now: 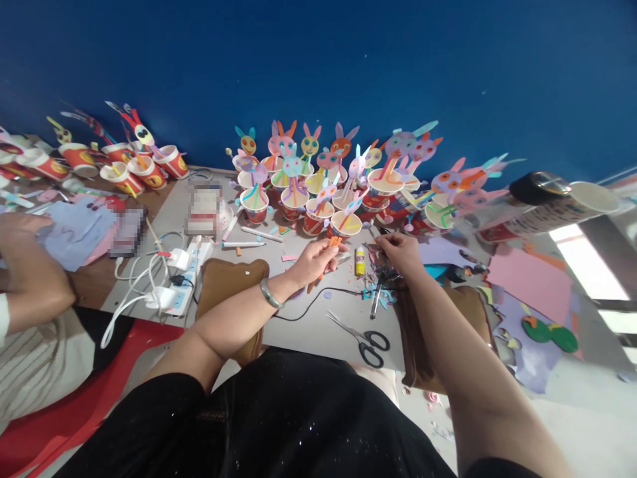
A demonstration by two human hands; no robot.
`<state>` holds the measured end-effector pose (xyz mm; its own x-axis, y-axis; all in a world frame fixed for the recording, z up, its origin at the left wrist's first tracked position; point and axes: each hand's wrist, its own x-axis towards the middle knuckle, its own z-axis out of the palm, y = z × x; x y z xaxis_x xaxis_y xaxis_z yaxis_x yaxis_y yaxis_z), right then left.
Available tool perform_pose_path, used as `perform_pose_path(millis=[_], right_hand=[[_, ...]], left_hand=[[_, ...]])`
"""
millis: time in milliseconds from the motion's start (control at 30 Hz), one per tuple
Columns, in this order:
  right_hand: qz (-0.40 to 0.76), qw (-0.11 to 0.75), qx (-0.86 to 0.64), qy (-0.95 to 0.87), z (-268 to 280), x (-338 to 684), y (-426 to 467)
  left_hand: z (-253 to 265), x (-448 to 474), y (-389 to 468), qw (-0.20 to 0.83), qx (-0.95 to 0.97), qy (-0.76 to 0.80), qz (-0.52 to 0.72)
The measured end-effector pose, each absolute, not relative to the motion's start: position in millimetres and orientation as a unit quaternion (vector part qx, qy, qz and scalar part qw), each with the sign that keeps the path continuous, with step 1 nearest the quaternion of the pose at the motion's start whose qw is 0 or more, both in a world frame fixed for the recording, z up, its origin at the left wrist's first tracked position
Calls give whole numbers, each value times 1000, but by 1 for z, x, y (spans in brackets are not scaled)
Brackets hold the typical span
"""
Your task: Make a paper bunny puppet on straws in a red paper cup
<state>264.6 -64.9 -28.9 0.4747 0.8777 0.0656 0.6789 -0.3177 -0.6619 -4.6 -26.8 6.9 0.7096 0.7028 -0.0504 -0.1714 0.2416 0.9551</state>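
My left hand is closed around small orange paper strips, which stick out past the fingertips. My right hand reaches to the table with thumb and fingers pressed together; whether they hold anything is hidden. Between the two hands stands a yellow glue stick. A dark pen and blue paper scraps lie just below my right hand. Open scissors with black handles rest near the table's front edge. Beyond my hands, paper cups hold colourful paper rabbit figures.
Left of me are a white power strip with cables, a blue marker and a brown cushion-like pad. A co-worker's arm is at far left. Pink paper and a tall clear bottle are at right.
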Motion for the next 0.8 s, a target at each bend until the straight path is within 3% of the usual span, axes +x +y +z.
perform_pose_path(millis=[167,333,567,667,800], right_hand=[[274,410,-767,-412,-14,257,-78],[383,437,-739,-342,-4,257,-89],[411,444,-714,-352,35,272,-146],[399,328,-746,-421,57,300,-199],[472,137,-767,-413,66,344,-286]], left_hand=[[6,-5,-27,744,547,245,296],[5,-4,-27,749,543,246,288],[7,-5,-26,744,546,245,296],[7,-4,-26,747,543,251,291],[6,-3,-25,753,530,239,307]])
